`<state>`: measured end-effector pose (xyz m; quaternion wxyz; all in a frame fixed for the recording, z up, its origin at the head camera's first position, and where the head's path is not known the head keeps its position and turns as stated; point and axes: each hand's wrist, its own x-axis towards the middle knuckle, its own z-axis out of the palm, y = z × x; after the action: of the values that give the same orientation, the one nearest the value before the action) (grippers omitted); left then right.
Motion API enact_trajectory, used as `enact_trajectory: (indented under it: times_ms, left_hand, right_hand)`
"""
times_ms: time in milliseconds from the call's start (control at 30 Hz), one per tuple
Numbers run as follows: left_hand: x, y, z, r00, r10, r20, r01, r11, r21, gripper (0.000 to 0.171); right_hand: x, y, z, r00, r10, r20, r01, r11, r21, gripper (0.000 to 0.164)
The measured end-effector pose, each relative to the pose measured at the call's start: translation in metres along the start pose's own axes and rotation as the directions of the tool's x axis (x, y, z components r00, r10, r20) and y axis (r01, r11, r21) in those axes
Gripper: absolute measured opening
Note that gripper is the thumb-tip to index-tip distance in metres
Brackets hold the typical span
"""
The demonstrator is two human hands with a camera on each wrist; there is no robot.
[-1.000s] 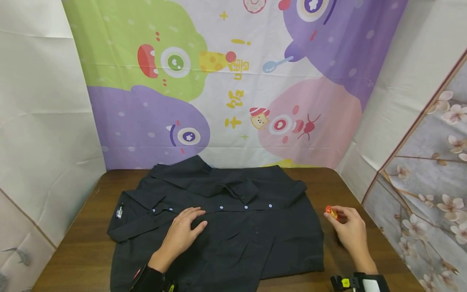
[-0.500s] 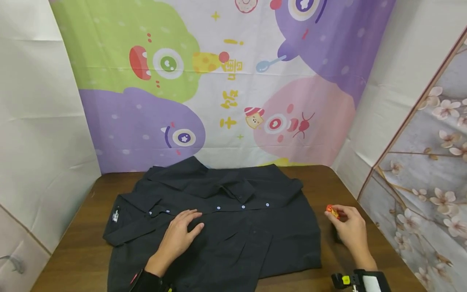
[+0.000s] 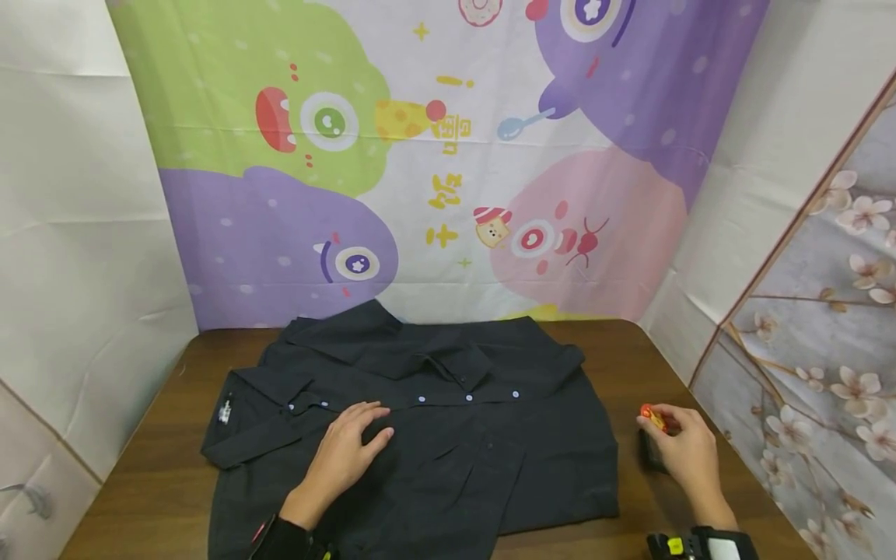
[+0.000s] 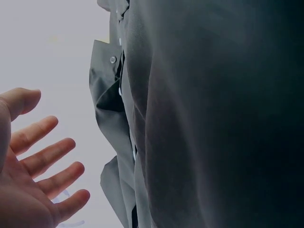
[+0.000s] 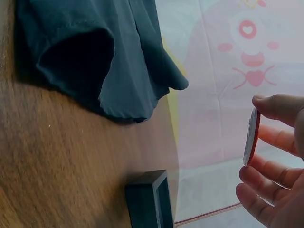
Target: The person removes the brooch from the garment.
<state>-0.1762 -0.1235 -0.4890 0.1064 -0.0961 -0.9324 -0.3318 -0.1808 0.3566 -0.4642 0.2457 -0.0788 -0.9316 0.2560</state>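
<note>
A dark shirt (image 3: 553, 459) lies spread over the table, its collar and a row of pale buttons showing. My left hand (image 3: 343, 447) is over its left half, fingers relaxed and spread, holding nothing; the left wrist view shows the bare palm (image 4: 28, 185) beside the cloth. Right of the shirt, my right hand (image 3: 689, 451) pinches a small flat red-and-yellow piece (image 3: 654, 418) between thumb and fingers. Seen edge-on in the right wrist view, this piece (image 5: 251, 135) is thin, with a pale back and red rim. A small black open-topped box (image 5: 142, 199) sits below that hand.
The brown wooden table (image 3: 147, 467) has rounded far corners. Behind it hangs a cartoon-printed cloth (image 3: 448, 288), with white sheeting (image 3: 77, 233) at the left and a flower-patterned panel (image 3: 826, 334) at the right.
My right hand has moved a little right and toward me with the red-and-yellow piece, and more of the black box shows beneath it. The left hand keeps its place over the shirt.
</note>
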Motion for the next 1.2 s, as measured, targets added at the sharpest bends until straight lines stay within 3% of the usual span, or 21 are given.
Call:
enact_trajectory:
  times_ms: [533,1200]
  left_hand:
    - [0.000,-0.001,-0.001,1.000,-0.010,-0.008,0.010,1.000,0.008,0.034]
    - [-0.003,0.000,-0.001,1.000,-0.011,-0.023,0.010,1.000,-0.008,0.032]
  right_hand:
    - [-0.001,0.010,0.001,1.000,-0.023,0.015,0.023,0.999,-0.028,0.029]
    - [-0.011,0.028,0.003,0.995,0.076,0.066,-0.074,0.997,-0.029,0.032]
